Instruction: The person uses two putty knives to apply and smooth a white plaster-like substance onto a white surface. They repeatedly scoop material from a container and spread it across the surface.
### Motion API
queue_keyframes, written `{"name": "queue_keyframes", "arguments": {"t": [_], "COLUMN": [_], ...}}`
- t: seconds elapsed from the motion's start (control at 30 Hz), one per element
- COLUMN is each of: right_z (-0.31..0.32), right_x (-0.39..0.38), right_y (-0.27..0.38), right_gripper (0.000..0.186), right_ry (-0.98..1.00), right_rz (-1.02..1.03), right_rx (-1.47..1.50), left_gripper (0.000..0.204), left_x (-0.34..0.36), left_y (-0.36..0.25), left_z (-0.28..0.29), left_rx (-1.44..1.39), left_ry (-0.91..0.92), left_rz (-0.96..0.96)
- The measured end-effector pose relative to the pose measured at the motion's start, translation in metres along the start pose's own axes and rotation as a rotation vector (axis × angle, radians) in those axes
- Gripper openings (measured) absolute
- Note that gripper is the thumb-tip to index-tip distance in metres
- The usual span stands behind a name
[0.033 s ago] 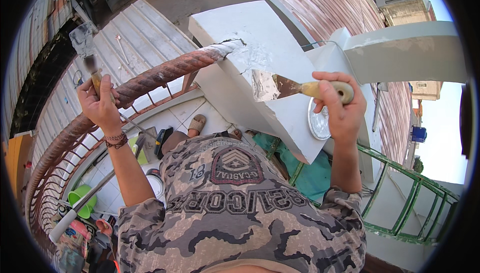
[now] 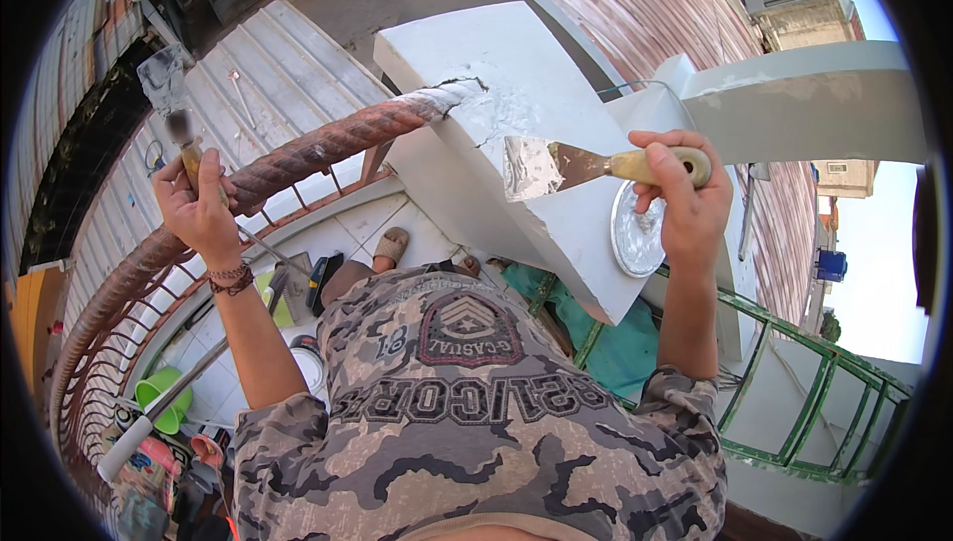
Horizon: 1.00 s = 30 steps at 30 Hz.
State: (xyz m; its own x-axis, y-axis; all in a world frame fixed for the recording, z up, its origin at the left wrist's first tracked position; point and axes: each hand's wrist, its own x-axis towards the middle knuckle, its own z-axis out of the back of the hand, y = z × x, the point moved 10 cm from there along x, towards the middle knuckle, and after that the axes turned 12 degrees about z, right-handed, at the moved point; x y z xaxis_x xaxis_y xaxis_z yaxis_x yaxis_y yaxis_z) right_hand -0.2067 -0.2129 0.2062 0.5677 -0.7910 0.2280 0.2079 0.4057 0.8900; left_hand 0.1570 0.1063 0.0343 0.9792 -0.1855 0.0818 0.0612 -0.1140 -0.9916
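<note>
My right hand [image 2: 685, 194] grips the pale handle of a putty knife [image 2: 571, 166]. White paste coats the end of its broad blade, which hovers over the white pillar top [image 2: 467, 40]. Near that hand, a round silver-white lid [image 2: 633, 233] with grey paste in it lies on the pillar, partly covered by my fingers. My left hand [image 2: 204, 205] is closed round the wooden handle of a second scraper [image 2: 177, 124], its smeared blade pointing up and away, beside the brown rope-textured railing [image 2: 318, 144]. Fresh white paste [image 2: 496, 109] surrounds the crack where the railing meets the pillar.
A green metal ladder [image 2: 804, 392] leans at the right, near a teal cloth [image 2: 606, 342]. On the tiled floor at left are a green bucket [image 2: 164, 397] and a long-handled roller [image 2: 124, 447]. Beyond the railing lies a corrugated roof [image 2: 288, 55].
My right hand and its putty knife have shifted slightly to the right, uncovering more of the lid. My left hand stays in nearly the same place.
</note>
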Motion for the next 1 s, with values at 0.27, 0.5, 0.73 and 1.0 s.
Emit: {"name": "queue_keyframes", "arguments": {"t": [0.27, 0.5, 0.73, 1.0], "right_z": [0.031, 0.03, 0.003, -0.047], "right_x": [0.043, 0.071, 0.105, 0.137], "right_y": [-0.066, -0.067, -0.059, -0.034], "right_gripper": [0.026, 0.029, 0.035, 0.034], "right_ry": [-0.036, 0.046, 0.37, 0.438], "right_rz": [-0.122, -0.056, -0.134, -0.014], "right_rx": [0.369, 0.263, -0.046, -0.36], "left_gripper": [0.025, 0.025, 0.025, 0.024], "left_x": [0.003, -0.001, -0.012, -0.011], "left_y": [0.004, -0.003, -0.013, -0.012], "left_z": [-0.002, -0.015, -0.074, -0.075], "left_rx": [0.0, -0.023, -0.148, -0.131], "left_ry": [0.016, 0.007, 0.108, 0.05], "left_rz": [0.0, 0.031, 0.054, -0.005]}}
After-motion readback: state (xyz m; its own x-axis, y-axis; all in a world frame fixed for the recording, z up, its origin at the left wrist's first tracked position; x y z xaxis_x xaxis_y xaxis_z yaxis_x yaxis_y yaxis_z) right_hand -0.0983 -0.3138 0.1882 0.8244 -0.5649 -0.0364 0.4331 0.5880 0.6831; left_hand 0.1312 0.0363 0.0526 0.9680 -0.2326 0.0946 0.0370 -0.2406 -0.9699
